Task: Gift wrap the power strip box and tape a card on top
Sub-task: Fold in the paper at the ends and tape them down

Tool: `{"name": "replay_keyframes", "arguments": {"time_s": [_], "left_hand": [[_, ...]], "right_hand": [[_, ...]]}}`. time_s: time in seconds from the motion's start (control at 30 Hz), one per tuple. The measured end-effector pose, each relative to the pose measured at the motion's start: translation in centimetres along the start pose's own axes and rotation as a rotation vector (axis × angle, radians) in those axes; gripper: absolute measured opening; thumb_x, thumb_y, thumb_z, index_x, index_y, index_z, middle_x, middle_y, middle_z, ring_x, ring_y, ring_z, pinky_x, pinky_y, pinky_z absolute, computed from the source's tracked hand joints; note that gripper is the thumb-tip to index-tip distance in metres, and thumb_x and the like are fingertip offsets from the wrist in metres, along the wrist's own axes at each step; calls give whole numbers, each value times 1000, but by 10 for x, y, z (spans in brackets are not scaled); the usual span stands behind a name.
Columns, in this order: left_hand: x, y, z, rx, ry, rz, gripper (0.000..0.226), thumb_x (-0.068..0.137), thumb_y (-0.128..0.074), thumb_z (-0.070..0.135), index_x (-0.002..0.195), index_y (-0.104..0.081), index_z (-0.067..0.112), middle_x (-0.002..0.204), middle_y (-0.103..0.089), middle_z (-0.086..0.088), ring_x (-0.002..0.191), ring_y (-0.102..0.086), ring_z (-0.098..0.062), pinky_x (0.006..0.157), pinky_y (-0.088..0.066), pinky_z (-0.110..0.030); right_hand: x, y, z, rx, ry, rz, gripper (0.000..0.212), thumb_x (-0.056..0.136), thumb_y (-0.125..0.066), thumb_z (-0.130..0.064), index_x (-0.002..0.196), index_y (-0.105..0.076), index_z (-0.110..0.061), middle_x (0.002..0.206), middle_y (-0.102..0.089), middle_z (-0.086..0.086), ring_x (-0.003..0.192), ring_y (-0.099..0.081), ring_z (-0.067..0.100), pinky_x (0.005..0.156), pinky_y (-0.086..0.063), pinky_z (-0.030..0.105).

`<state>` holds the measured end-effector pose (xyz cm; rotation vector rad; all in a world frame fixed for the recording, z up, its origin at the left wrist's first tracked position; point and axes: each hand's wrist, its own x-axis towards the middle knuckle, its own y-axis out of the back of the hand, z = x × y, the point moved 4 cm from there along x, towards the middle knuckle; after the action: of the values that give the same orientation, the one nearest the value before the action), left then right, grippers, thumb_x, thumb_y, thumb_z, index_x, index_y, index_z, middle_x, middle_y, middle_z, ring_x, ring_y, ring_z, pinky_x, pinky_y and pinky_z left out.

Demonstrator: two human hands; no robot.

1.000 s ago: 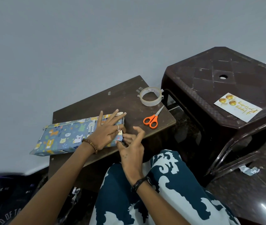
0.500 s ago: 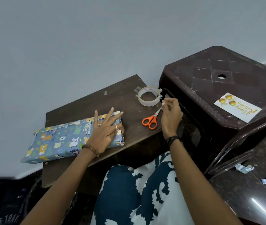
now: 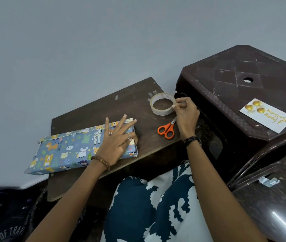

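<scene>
A plain pale wall fills the upper half of the view, and against it stands a low dark wooden counter (image 3: 114,109) with a dark plastic stool (image 3: 229,79) just beside it on the right. The birthday card (image 3: 267,115) lies flat on the stool, well apart from the work, likely parked there so it stays clean until the wrapping is closed. On the counter the power strip box (image 3: 65,151), already covered in blue animal-print paper, lies lengthwise with its far left end hanging past the counter edge. The left hand (image 3: 117,143) rests flat on the box's right end, fingers spread and not closed around anything, apparently pinning the folded end flap so it cannot spring open. The right hand (image 3: 185,114) is at the tape roll (image 3: 162,104) near the counter's back corner; its grip is a thumb-and-finger pinch at the roll's rim, seemingly on the loose end of tape, though the strip itself is too thin to make out. Orange-handled scissors (image 3: 166,130) lie just in front of the roll, within easy reach for cutting. A few short bits of tape appear stuck at the counter's rear edge. Small paper scraps (image 3: 268,181) sit on the dark floor at lower right.
</scene>
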<state>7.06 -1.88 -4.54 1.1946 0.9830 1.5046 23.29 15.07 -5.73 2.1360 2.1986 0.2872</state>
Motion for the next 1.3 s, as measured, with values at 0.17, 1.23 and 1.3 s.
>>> {"name": "replay_keyframes", "arguments": {"time_s": [0.17,1.23,1.3], "left_hand": [[0,-1,-1,9,-1,-1,79,89,5,59,97,-66,26,148,-28,14,143,-3,-10,106,33,-34],[1,-1,0,-60,25,-32,83,85,9,66,98,-65,29,136,-49,13,142,-12,-10,110,21,-53],[1,-1,1,-63,26,-36,85,84,10,67,98,-65,29,137,-48,13,142,-12,-10,109,22,-52]], "right_hand": [[3,3,4,48,-44,-22,18,77,-69,0,92,-65,-10,80,-63,-7,85,-63,9,81,-56,35],[-108,18,-20,264,-24,-432,44,79,-72,-10,111,-45,-22,76,-73,-1,88,-67,11,81,-53,20],[-111,16,-17,279,-37,-455,39,82,-69,-10,109,-45,-23,79,-73,-1,88,-66,8,79,-54,24]]}}
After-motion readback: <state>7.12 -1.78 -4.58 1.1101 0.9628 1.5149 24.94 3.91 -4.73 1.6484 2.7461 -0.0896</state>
